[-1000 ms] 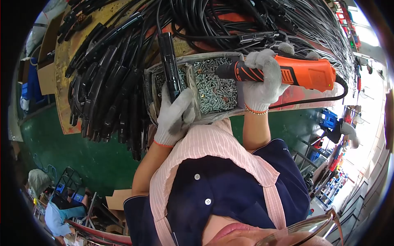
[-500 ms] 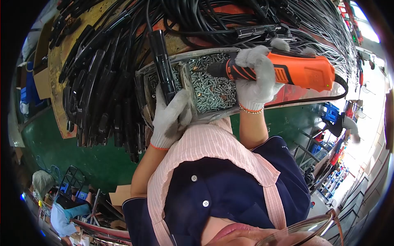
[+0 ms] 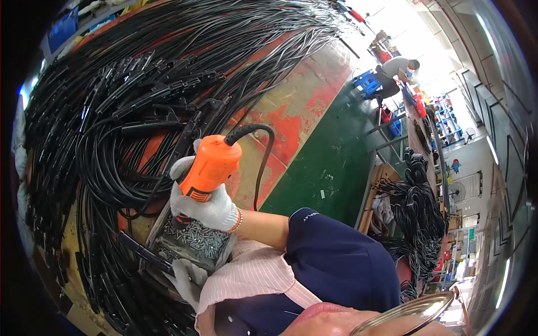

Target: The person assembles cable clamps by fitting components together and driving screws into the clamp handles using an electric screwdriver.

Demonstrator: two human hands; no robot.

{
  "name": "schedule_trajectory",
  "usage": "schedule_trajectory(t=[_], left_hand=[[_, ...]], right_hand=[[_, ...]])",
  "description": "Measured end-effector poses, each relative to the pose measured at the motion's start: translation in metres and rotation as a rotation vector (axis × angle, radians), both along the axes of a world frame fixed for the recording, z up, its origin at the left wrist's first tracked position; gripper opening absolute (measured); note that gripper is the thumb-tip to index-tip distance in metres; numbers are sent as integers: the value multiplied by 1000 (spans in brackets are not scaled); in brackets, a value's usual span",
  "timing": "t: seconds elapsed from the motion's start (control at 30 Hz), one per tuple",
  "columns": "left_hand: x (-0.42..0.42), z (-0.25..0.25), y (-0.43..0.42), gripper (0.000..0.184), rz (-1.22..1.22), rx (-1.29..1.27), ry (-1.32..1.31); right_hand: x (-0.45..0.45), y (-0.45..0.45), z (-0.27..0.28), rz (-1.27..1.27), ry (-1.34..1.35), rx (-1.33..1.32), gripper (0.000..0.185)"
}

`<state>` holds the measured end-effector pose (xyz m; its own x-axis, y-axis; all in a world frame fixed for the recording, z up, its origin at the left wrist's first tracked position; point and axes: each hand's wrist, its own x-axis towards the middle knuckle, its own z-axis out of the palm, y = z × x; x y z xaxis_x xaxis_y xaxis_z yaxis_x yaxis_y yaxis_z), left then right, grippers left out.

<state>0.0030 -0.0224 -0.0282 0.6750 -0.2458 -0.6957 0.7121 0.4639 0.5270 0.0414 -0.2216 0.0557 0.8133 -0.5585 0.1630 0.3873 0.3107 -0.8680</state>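
Note:
My right hand (image 3: 206, 209), in a white glove, is wrapped round an orange electric screwdriver (image 3: 212, 163). Its cord leaves the rear end, which is uppermost in view; the tip is hidden behind the hand and the bin. Below it lies a bin of small silver screws (image 3: 203, 239). My left hand (image 3: 188, 279), gloved too, is closed on the near end of a black tubular handle (image 3: 144, 252) over the bin's left part. Its fingers show only in part. I cannot tell whether the screwdriver touches the handle.
Black cables (image 3: 129, 173) and more black handles (image 3: 112, 291) are heaped across the worn red and yellow table (image 3: 280, 134). Past its edge runs a green floor (image 3: 330, 162). Another person (image 3: 395, 73) sits at the far right; bundled black cables (image 3: 420, 213) hang over a rack.
The view has swung to the right, so hands and bin appear farther left and lower. The screwdriver's rear end now points upward in view. Both hands keep their holds.

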Motion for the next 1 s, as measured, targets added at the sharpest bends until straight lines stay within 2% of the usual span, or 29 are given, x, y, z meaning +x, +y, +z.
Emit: schedule_trajectory(t=[0.03,0.13,0.2,0.23,0.27,0.3,0.33,0.37,0.4,0.43,0.47,0.5,0.53,0.73,0.77,0.83,0.9,0.97,1.0], left_hand=[[-1,-14,6,16,-15,-20,17],[1,21,-11,26,44,46,4],[7,-42,9,30,-169,-359,-91],[5,-27,3,18,-100,-247,-58],[3,-12,-2,34,-33,-130,-23],[0,5,-6,58,28,-12,13],[5,26,-6,54,-94,-100,-47],[4,10,-1,55,-114,-123,5],[4,23,-5,54,-104,-26,-83],[2,31,-11,24,-40,38,-186],[1,41,-13,32,-2,-8,-205],[3,39,-10,38,-44,-74,-236],[2,39,-9,43,-59,-56,-245],[0,29,-6,61,-20,-163,-231],[-2,29,-8,66,7,-119,-203],[-2,27,-8,67,41,-150,-181],[-2,24,-6,68,44,-173,-182],[-1,26,-4,77,23,-169,-154],[0,27,-4,82,9,-171,-141]], right_hand=[[-1,-2,0,9,-13,27,51],[-3,-8,0,25,-60,91,52],[-5,-9,7,29,-93,124,53],[-7,-8,13,-12,-81,89,50],[-11,-10,20,-31,-15,9,46],[-14,-6,32,-66,86,6,32],[-13,-9,27,-16,75,33,24],[-11,-9,21,46,1,103,17],[-11,-9,19,97,-67,156,13],[-10,-9,21,128,-124,203,15],[-7,-10,25,141,-206,155,10],[-6,-12,28,142,-248,198,16],[-6,-13,29,135,-289,230,36],[-2,-13,27,154,-390,341,37],[-1,-12,27,140,-403,346,37],[-1,-5,28,106,-415,326,40],[-3,-5,23,133,-388,311,47],[-6,-15,14,225,-327,296,57],[-4,-15,12,173,-305,163,62]])
